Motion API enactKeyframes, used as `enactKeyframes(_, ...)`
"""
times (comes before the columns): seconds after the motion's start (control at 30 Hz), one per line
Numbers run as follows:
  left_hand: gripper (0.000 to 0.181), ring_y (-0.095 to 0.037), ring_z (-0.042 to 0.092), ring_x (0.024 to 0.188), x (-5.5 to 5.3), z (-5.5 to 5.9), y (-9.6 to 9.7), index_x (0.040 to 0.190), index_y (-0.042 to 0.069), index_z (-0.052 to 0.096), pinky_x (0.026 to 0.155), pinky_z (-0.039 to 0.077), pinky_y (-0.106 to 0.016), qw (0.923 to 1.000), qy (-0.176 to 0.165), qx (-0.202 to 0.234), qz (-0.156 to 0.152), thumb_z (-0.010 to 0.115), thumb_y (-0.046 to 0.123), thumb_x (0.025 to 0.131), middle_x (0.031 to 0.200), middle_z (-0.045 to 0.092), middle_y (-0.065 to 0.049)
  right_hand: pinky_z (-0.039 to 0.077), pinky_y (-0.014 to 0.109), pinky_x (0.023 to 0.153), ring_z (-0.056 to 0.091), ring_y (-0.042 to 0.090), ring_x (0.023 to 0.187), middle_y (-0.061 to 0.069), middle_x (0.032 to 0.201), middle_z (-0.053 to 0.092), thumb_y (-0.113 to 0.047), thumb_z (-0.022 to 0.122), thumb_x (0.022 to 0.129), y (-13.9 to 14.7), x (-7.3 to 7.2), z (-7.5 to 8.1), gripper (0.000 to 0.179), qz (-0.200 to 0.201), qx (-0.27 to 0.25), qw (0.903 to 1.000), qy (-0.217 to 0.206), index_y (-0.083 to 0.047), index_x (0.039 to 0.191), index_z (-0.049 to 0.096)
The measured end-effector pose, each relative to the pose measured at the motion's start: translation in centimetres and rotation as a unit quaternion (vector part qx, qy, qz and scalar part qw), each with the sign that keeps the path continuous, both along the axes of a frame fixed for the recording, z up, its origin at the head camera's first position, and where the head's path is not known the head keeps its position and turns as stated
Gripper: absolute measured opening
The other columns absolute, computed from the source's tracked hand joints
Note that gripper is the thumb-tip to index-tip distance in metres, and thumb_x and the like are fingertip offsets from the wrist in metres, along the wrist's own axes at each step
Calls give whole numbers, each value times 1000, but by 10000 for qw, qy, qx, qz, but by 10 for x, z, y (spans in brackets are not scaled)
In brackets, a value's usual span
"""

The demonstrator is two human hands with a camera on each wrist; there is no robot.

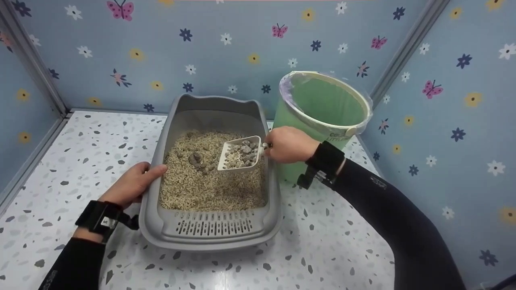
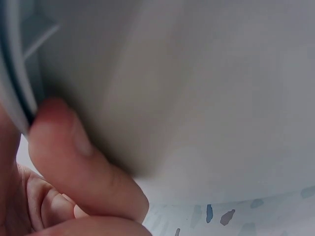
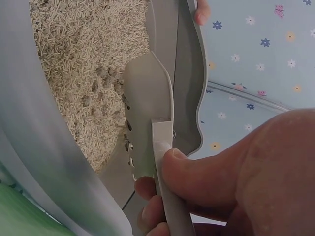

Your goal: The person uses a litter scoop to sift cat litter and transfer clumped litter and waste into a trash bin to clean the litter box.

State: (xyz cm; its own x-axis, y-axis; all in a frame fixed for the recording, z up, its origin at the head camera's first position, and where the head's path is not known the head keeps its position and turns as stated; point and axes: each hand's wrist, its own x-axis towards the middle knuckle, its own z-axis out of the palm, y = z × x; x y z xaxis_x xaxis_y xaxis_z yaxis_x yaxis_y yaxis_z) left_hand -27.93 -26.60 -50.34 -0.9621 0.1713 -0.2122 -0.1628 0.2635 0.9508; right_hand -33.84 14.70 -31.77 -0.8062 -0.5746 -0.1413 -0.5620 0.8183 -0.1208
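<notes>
A grey litter box (image 1: 213, 239) stands on the table, spread with tan pellet litter (image 1: 201, 189). My left hand (image 1: 131, 181) grips its left rim, thumb on top; in the left wrist view a bent finger (image 2: 74, 152) presses under the lip. With my right hand (image 1: 292, 144) I hold a pale slotted litter scoop (image 3: 147, 93) by its handle, thumb along it. The scoop is over the right side of the litter, carrying grey clumps (image 1: 246, 149) and some loose pellets. A dark clump (image 1: 196, 160) lies on the litter, left of the scoop.
A green bin (image 1: 284, 117) with a clear liner stands close behind my right hand, at the box's right side. Light blue panels (image 1: 153, 52) with flowers and butterflies enclose the back and sides. The tabletop (image 1: 322, 249) is white with grey speckles.
</notes>
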Motion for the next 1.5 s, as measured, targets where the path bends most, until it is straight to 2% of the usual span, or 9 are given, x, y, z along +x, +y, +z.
enactKeyframes(0.2,65,-25,71,86,-1,0,0,136,-4,46,72,68,-43,10000,23,-18,-23,57,56,114,115,60,-19,58,49,78,64,28,77,2,76,63,-25,78,104,1,-1,-1,39,-6,-16,10000,40,-17,71,57)
enactKeyframes(0.4,67,-23,70,84,0,1,0,136,-4,46,70,68,-42,10000,32,-18,-44,58,58,114,113,61,-19,57,49,79,64,28,78,2,77,64,-23,77,105,1,-2,-5,34,56,-99,9999,126,-16,75,63)
enactKeyframes(0.5,70,-22,70,82,0,1,1,136,-6,46,69,67,-41,10000,44,19,-66,58,58,113,112,61,-18,53,43,73,59,23,72,-1,73,58,-24,76,106,3,-4,-8,30,133,-398,9991,57,-14,79,66)
enactKeyframes(0.63,69,-20,67,78,1,2,1,136,-7,46,65,65,-38,9999,60,37,-76,58,57,114,107,60,-15,43,34,66,50,15,67,-5,73,54,-24,73,109,8,-7,-20,23,135,-1190,9924,-268,-10,92,76)
enactKeyframes(0.77,67,-17,63,75,1,2,1,134,-5,46,61,62,-35,10000,46,-10,-53,59,58,113,104,58,-13,45,30,66,52,11,69,-3,83,66,-20,73,110,13,-7,-36,19,113,-2131,9748,-650,-5,114,83)
enactKeyframes(0.97,68,-24,69,84,1,0,-1,137,-5,45,70,67,-40,10000,5,8,-31,58,58,114,113,60,-18,47,28,72,55,11,77,0,90,69,-16,73,109,17,-6,-57,24,285,-3184,9435,-870,-3,128,81)
enactKeyframes(1.27,64,-15,60,69,2,1,0,128,-3,46,55,60,-33,10000,84,-29,27,60,58,113,102,58,-12,50,23,71,59,9,78,-2,93,71,-8,74,107,12,-2,-73,26,514,-4334,8959,-830,4,129,78)
enactKeyframes(1.5,63,-13,60,66,2,3,2,126,-3,46,54,58,-31,9999,100,49,-34,59,57,113,98,57,-10,46,22,62,54,9,69,-5,84,64,-5,72,107,9,-1,-83,27,628,-4864,8678,-804,7,131,76)
